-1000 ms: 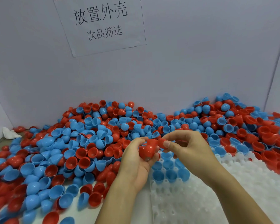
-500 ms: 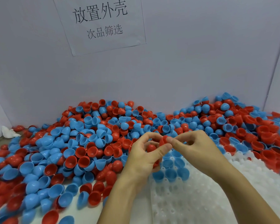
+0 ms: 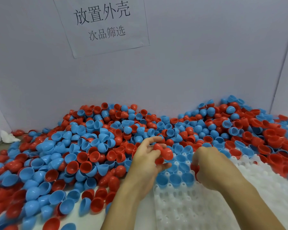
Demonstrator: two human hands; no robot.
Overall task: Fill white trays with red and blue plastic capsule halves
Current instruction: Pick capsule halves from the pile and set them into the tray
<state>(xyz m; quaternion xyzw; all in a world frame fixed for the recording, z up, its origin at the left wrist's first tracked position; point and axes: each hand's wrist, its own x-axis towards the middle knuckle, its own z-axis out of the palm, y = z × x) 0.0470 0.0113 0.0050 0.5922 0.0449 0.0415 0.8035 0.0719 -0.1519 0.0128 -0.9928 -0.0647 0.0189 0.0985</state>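
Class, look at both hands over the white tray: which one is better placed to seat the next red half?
Probably the right hand: it pinches a red half low over the white tray, beside the blue halves. The left hand holds its red halves higher.

A heap of glossy red and sky-blue plastic capsule halves [image 3: 98, 146] lies mixed, neither colour sorted from the other. The moulded white plastic tray [image 3: 189, 209] is translucent milky white, dotted with a regular pattern of round pockets; several blue halves [image 3: 175, 179] fill pockets. The left hand [image 3: 146, 163] holds red halves [image 3: 165, 152]. A white paper sign [image 3: 103, 25] bears black characters on the pale grey wall [image 3: 206, 55].
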